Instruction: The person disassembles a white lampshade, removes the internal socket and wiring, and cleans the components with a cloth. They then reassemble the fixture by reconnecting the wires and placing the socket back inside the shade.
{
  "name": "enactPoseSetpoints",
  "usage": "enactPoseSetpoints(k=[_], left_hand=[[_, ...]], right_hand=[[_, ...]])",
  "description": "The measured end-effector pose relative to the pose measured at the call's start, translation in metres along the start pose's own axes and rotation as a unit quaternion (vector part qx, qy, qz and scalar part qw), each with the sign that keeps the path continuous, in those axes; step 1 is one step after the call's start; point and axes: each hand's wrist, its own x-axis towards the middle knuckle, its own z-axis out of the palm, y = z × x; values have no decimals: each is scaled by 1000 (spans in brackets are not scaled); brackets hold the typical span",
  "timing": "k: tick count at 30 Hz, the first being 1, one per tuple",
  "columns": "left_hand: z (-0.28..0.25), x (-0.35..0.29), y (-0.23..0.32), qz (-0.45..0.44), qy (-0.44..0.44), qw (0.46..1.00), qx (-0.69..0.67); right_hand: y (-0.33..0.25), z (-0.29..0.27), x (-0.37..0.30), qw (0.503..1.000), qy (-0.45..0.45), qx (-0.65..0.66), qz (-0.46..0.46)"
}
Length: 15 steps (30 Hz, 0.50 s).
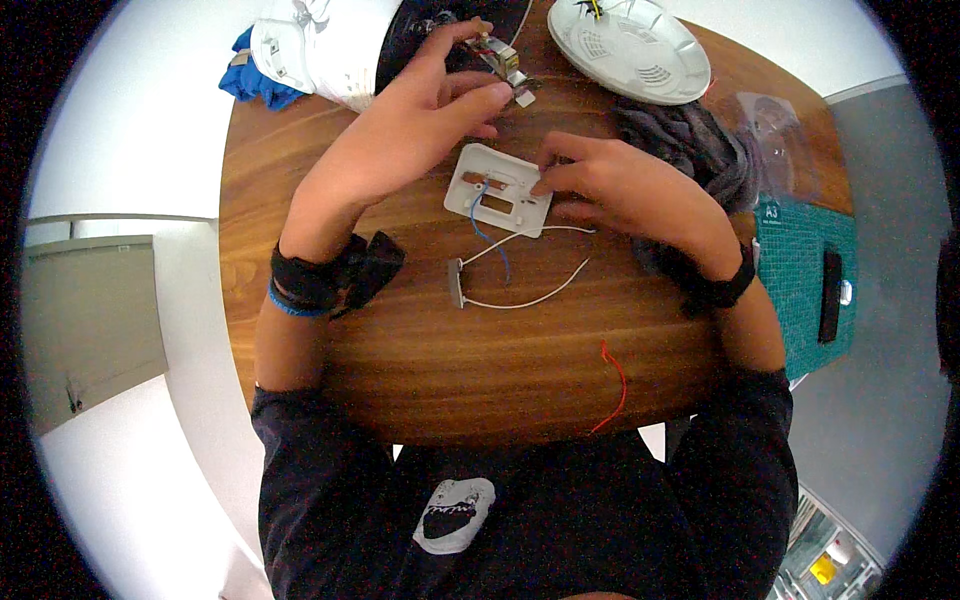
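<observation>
My left hand (425, 115) is raised at the far side of the table, its thumb and index finger closed around a small electronic part (508, 60) with metal and yellow pieces. My right hand (625, 180) has its bent fingers on the right edge of a white plastic cover plate (476, 160). That plate lies with its hollow side up, showing a rectangular opening and a brown strip. A blue wire (473, 222) runs from it toward me. Just nearer lies a small grey block (456, 283) with two white wires curving to the right.
A red wire (623, 385) lies near the front edge. Behind are a round white vented cover (630, 50), a dark grey cloth (690, 145) and a clear plastic bag (775, 140). A green cutting mat (800, 290) is at right; a white bag (325, 50) stands back left.
</observation>
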Motion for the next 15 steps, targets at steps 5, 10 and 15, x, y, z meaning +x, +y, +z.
enactPoseSetpoints(k=[5, 10, 15], left_hand=[[0, -1, 9, -15, 7, 1000, 14], [0, -1, 10, -21, 7, 1000, 3], [-1, -1, 3, -9, 8, 1000, -14]], right_hand=[[7, -8, -2, 997, -15, -77, 6], [2, -17, -4, 993, 48, -104, 0], [-4, -30, -2, 988, 100, -110, 37]])
